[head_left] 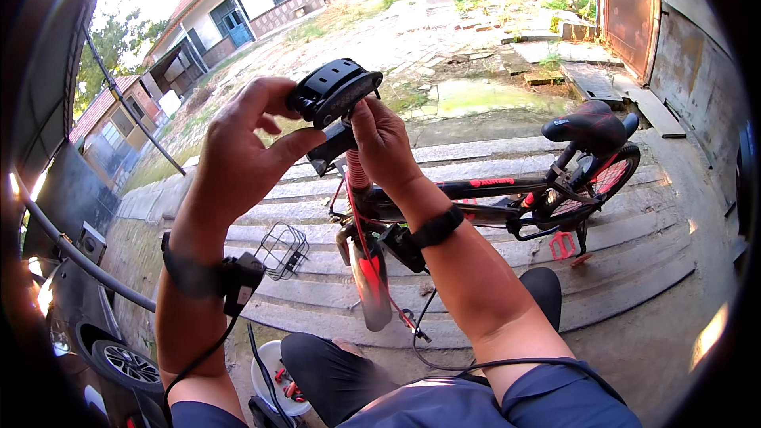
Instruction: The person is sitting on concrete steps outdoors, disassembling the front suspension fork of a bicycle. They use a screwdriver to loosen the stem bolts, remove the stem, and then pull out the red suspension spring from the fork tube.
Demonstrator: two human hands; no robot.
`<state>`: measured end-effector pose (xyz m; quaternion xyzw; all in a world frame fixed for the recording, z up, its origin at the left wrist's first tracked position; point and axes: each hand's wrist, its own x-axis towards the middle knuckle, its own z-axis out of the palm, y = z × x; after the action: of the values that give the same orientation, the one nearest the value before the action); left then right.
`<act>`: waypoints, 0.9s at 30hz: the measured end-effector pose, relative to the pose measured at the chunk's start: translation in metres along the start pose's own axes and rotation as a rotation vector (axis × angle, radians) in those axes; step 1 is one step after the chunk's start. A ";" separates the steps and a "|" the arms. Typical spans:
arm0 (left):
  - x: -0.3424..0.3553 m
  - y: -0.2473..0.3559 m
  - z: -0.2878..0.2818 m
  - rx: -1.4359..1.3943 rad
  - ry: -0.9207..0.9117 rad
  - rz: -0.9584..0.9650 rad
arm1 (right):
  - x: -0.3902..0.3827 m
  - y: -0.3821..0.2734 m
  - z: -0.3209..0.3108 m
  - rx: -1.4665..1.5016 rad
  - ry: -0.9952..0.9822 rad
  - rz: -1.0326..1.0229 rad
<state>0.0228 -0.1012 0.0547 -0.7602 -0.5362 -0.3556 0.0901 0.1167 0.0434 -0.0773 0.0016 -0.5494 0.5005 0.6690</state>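
Raised in front of me is a black, curved part (pixel 334 89) with a row of slots along its top and a rounded body; its exact kind I cannot make out. My left hand (pixel 252 131) pinches its left end between thumb and fingers. My right hand (pixel 384 139) is closed on its lower right side. Just beneath, a black block-shaped piece (pixel 333 149) shows partly behind the hands. Below them stands a black-and-red bicycle (pixel 483 189), its front wheel (pixel 369 281) toward me and a red ribbed sleeve (pixel 358 170) at the steering column.
A wire basket (pixel 284 250) lies on the paved slabs left of the wheel. By my knee stands a white bucket (pixel 265 372) with red-handled tools. Cables (pixel 444 364) hang near the wheel and across my lap. A parked car (pixel 103 341) is at the left.
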 end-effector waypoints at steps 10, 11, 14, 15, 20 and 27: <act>0.039 0.020 0.005 0.343 -0.063 0.552 | -0.001 -0.004 -0.005 0.181 -0.089 0.162; 0.041 0.023 0.006 0.379 -0.068 0.571 | -0.001 -0.006 -0.005 0.202 -0.089 0.141; 0.046 0.027 0.008 0.451 -0.078 0.612 | -0.001 -0.010 -0.005 0.258 -0.104 0.093; 0.047 0.027 0.008 0.452 -0.077 0.616 | 0.000 -0.010 -0.006 0.273 -0.120 0.087; 0.047 0.027 0.012 0.503 -0.039 0.616 | 0.001 -0.014 -0.018 0.033 -0.255 -0.103; 0.058 0.058 0.044 0.798 0.041 0.552 | -0.010 -0.002 -0.020 -0.078 -0.146 -0.144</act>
<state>0.1033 -0.0582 0.0735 -0.7730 -0.4072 -0.1001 0.4761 0.1332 0.0468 -0.0914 0.0515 -0.6141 0.4282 0.6610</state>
